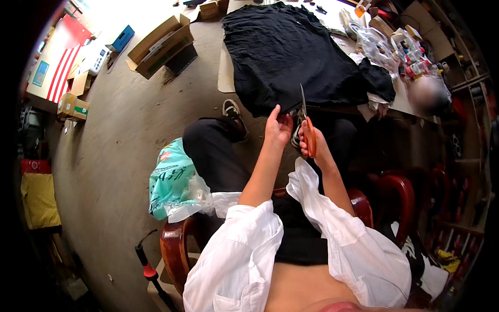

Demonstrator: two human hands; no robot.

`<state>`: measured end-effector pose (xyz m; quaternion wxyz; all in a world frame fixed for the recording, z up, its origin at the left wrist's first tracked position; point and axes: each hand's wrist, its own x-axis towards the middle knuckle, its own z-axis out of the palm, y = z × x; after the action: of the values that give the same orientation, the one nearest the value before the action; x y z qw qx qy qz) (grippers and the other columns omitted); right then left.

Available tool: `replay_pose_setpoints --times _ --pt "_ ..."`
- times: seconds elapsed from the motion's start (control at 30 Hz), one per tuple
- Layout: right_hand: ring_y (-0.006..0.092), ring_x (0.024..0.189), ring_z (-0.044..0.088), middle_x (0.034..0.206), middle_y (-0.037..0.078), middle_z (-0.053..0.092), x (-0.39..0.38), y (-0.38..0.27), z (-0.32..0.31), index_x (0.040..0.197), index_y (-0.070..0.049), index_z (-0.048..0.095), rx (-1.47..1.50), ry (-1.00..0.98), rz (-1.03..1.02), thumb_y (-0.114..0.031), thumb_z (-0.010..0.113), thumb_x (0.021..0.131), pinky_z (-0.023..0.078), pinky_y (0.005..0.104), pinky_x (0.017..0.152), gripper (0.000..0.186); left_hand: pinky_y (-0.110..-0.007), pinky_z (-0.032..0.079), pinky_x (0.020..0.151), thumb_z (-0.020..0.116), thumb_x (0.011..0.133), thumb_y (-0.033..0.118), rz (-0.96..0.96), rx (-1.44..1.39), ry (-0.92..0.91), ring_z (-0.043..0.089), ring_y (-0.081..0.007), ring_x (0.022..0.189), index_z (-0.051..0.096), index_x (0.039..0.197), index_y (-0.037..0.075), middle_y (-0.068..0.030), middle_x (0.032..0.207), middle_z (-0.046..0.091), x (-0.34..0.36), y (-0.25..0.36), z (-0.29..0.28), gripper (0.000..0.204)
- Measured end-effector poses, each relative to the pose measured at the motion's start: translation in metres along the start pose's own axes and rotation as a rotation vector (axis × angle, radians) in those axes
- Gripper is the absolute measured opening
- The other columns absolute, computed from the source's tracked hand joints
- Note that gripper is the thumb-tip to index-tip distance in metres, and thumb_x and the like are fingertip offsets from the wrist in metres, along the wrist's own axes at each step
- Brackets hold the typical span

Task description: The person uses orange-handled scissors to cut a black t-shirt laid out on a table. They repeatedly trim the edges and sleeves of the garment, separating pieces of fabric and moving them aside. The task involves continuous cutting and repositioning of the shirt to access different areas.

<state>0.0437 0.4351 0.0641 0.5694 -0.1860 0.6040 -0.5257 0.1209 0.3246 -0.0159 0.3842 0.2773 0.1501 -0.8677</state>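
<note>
From here I see the right hand wrapped round orange-handled scissors, blades pointing forward over the black cloth ahead, its near edge closer to the left hand, whose pinch I cannot tell.

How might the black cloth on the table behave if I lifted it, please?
The black cloth would probably be floppy, since it lies wrinkled and droops past the edge of the table. Spread so widely, it would likely sag or trail if lifted by one corner.
</note>
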Motion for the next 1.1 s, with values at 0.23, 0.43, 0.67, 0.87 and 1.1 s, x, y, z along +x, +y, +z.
replay_pose_setpoints --times 0.23,0.43,0.67,0.87,1.1 --pt "0.0077 0.053 0.049 0.068 -0.001 0.045 -0.001 -0.013 0.004 0.088 -0.008 0.051 0.001 -0.044 -0.146 -0.061 0.045 0.09 0.042 0.0204 0.048 0.054 -0.024 0.049 0.056 0.056 0.093 0.02 -0.031 -0.021 -0.154 0.056 -0.0162 0.073 0.057 0.107 0.004 -0.006 0.103 0.063 0.005 0.015 0.009 0.02" --pt "0.0043 0.049 0.046 0.068 -0.002 0.043 0.013 -0.039 0.008 0.083 -0.009 0.049 0.09 -0.098 -0.13 -0.063 0.057 0.083 0.04 0.0173 0.041 0.055 -0.025 0.049 0.056 0.061 0.089 0.019 -0.027 -0.037 -0.17 0.06 -0.0175 0.074 0.061 0.099 0.005 -0.0066 0.09 0.066 0.017 0.016 -0.002 0.018" --pt "0.0049 0.044 0.045 0.062 -0.002 0.043 -0.004 -0.073 0.034 0.083 -0.008 0.049 0.095 -0.183 -0.225 -0.063 0.054 0.084 0.037 0.0174 0.038 0.056 -0.026 0.047 0.037 0.046 0.089 0.04 -0.171 0.165 -0.242 0.049 -0.0173 0.037 0.058 0.075 0.009 -0.0041 0.056 0.058 0.017 -0.012 0.036 0.036" --pt "0.006 0.048 0.045 0.067 -0.001 0.044 -0.007 -0.088 0.036 0.085 -0.008 0.046 0.165 -0.301 -0.288 -0.06 0.049 0.089 0.036 0.0186 0.041 0.053 -0.029 0.049 0.067 0.039 0.095 0.038 -0.076 -0.076 -0.752 0.057 -0.0156 0.062 0.057 0.094 0.008 -0.0057 0.073 0.06 0.019 -0.043 0.04 0.035" --pt "0.0074 0.052 0.047 0.069 0.0 0.045 -0.02 -0.118 0.035 0.082 -0.007 0.048 0.045 -0.207 -0.219 -0.072 0.047 0.083 0.038 0.0192 0.041 0.065 -0.042 0.047 0.094 0.045 0.088 0.056 -0.327 -0.24 -0.524 0.06 -0.0315 0.099 0.052 0.125 -0.001 -0.0204 0.116 0.06 0.055 -0.026 0.028 0.068"
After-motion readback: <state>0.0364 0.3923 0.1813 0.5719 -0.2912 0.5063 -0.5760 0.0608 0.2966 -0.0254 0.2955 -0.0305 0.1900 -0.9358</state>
